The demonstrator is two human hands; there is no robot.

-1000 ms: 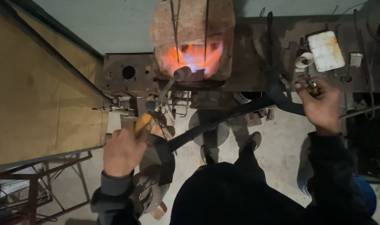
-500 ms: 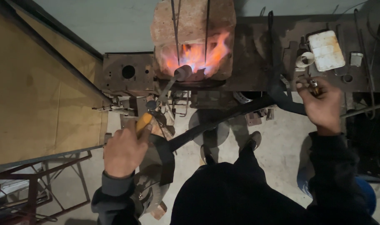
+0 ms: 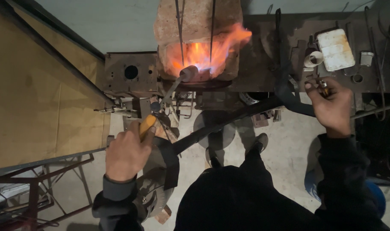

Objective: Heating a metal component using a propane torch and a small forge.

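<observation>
Forge ahead, left hand below, workbench right

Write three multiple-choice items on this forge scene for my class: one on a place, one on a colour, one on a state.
1. Where is the left hand?
A. on a handle below the forge
B. inside the forge
C. on the floor

2. What colour is the handle?
A. blue
B. yellow-orange
C. white

3. What state is the brick forge in?
A. cold and dark
B. covered
C. lit, with flame spilling out

Answers: 1 A, fingers wrap the handle; 2 B, it shows above the knuckles; 3 C, fire glows at its mouth.
</observation>
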